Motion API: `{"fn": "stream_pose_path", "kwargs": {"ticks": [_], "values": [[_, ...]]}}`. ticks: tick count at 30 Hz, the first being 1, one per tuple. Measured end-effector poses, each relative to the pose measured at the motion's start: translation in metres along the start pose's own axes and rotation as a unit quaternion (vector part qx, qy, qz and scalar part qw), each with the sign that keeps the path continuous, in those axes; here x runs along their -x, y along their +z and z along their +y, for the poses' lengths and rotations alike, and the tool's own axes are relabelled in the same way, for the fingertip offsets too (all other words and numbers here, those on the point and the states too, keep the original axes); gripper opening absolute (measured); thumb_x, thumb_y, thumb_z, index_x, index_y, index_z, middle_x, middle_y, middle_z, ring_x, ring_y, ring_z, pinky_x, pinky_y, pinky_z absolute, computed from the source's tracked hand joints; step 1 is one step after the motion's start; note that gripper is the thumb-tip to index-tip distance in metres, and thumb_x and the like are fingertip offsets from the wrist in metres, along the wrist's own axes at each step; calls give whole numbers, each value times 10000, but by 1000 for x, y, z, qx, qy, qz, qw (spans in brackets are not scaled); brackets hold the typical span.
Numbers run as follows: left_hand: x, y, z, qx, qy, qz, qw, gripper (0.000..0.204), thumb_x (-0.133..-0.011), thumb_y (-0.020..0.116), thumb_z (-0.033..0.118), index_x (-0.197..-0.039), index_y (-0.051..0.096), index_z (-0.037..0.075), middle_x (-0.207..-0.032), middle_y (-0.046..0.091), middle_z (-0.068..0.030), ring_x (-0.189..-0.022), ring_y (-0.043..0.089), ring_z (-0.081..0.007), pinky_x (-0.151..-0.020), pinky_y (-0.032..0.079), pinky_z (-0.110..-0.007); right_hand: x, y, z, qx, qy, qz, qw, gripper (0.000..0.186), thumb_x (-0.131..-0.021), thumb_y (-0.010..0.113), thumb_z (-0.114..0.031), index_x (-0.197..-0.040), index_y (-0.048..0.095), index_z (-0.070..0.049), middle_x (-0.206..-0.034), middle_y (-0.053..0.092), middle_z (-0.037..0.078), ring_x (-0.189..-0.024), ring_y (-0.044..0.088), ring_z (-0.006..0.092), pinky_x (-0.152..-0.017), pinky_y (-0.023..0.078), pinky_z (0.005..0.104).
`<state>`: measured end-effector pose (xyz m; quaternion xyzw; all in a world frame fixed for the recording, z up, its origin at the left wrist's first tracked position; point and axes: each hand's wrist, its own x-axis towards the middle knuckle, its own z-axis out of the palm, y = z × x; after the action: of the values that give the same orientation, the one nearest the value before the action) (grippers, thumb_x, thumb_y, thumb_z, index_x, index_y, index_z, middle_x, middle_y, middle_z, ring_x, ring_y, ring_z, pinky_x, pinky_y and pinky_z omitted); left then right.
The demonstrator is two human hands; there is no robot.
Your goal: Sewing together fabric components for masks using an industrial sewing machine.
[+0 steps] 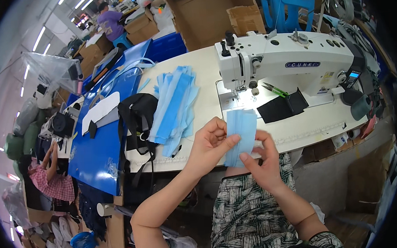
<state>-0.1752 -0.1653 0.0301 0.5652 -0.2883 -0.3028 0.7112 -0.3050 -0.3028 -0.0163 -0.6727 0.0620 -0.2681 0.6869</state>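
Observation:
Both hands hold a light-blue pleated fabric strip (241, 132) upright in front of the sewing machine (290, 64). My left hand (213, 143) pinches its left side, thumb lying across the front. On the right edge, lower down, my right hand (263, 163) grips it between thumb and fingers. Just beyond the strip is the machine's lit needle area (240, 98). A loose pile of similar blue strips (174, 107) lies on the white table, left of the machine. Black fabric (284, 107) with green-handled snips (276, 90) on it rests under the machine arm.
A black strapped bag (138, 111) sits left of the pile, beside a blue board (97, 148) with white pattern pieces (102, 109). Behind the table stand an open cardboard box (210, 18) and blue plastic stools (286, 5). A thread cone (360, 107) is at right. Two other people work at left.

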Motion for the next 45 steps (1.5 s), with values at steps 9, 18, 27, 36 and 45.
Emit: {"fn": "stream_pose_path", "kwargs": {"ticks": [9,18,27,36,45], "values": [[4,2,3,79,-6,18,997,241,-981,693,21,-1159,530,13,-1085,762,-138,-988,710,-126,-911,548,-273,-18,-8,-6,-216,162,-111,957,348,-1009,690,-161,-1269,574,39,-1119,690,66,-1018,658,109,-910,531,276],[-14,-7,-3,31,-48,72,996,333,-955,749,87,-1234,617,-37,-1064,762,-105,-954,714,-131,-870,567,-270,-10,-4,2,-56,139,-98,984,175,-1057,622,-177,-1042,571,-10,-903,684,23,-801,604,21,-641,496,182],[-41,-18,-31,29,-81,112,990,239,-987,716,133,-1179,655,3,-1018,767,-60,-885,719,-107,-800,583,-275,22,-17,25,-17,161,-78,984,229,-1069,602,-235,-1116,590,-12,-916,671,11,-786,595,39,-673,495,232],[-61,-39,-57,31,-123,138,982,227,-970,722,94,-1165,660,-4,-1002,770,-62,-872,722,-124,-787,579,-271,53,-54,32,-32,265,-76,961,194,-1060,620,-200,-1103,637,-12,-814,660,-37,-696,543,0,-622,449,196],[-99,-47,-104,-212,18,120,970,289,-866,780,74,-1119,675,-17,-950,769,-104,-806,720,-173,-743,555,-318,52,-37,42,-36,257,-17,966,133,-1060,611,-146,-1099,610,-19,-776,671,-28,-659,536,-5,-583,432,192]]}}
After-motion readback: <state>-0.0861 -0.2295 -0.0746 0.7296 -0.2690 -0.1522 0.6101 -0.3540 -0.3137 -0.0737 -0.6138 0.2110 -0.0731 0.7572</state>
